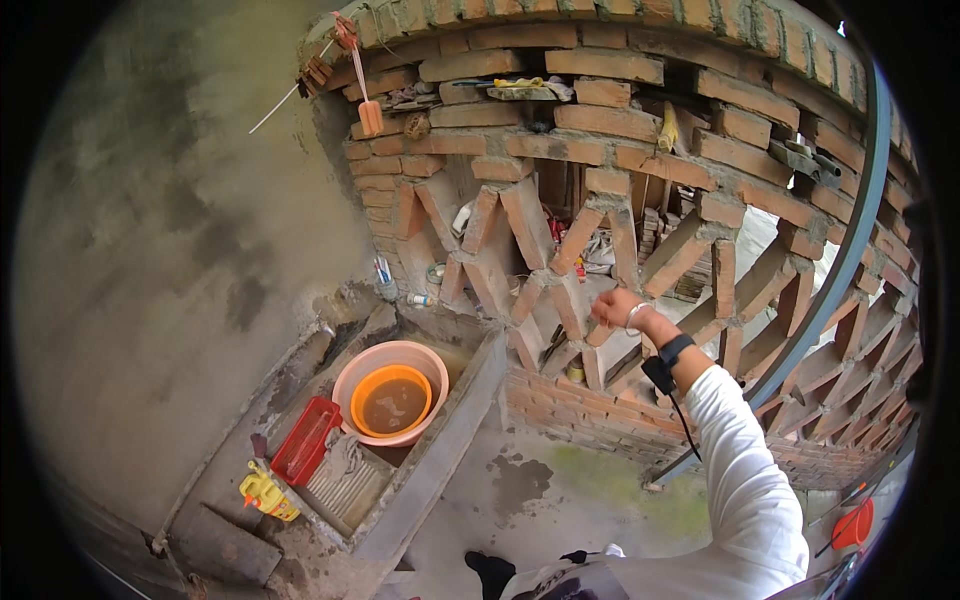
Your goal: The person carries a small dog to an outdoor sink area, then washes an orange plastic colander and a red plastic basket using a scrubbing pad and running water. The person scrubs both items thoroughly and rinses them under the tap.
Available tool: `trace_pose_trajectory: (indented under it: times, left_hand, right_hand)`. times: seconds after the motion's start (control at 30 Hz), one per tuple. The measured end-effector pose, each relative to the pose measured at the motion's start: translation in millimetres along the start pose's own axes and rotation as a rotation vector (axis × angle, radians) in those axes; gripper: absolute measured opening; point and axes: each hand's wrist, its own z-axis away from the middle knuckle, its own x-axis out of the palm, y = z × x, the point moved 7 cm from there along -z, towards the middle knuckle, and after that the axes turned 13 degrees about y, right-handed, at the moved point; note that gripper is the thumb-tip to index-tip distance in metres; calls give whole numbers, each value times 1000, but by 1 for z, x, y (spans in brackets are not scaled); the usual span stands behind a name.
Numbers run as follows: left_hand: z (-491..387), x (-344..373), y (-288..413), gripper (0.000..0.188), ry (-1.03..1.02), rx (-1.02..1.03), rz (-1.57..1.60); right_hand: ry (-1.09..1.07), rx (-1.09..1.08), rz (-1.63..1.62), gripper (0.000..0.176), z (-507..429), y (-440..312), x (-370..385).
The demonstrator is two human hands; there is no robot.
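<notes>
My right hand [615, 307] is raised in front of the openwork brick wall [577, 232], near a slanted brick of its lattice. The fingers look loosely bent, and I cannot tell whether anything is between them. A bracelet and a black strap with a cable circle the wrist, above a white sleeve. My left hand is out of view. Left of my right hand, a concrete sink [442, 480] holds a large pink basin [345, 382] with an orange basin [358, 394] inside it. Murky water fills the orange basin.
A red plastic basket [289, 450] and a grey cloth [346, 454] lie by the washboard [349, 484]. Beside them rests a yellow bottle [268, 491]. A blue-grey pole [847, 247] slants along the wall at right. A red bucket [853, 523] sits at far right.
</notes>
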Motion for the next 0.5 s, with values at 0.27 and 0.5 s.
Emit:
trace_pose_trajectory:
  times: [0.27,0.5]
  left_hand:
    - [-162,93,206,29,-153,529,-244]
    - [-206,175,286,32,-239,308,-226]
  right_hand:
    - [951,-517,755,25,-163,-200,-105]
    - [878,-97,1016,23,-270,-194,-135]
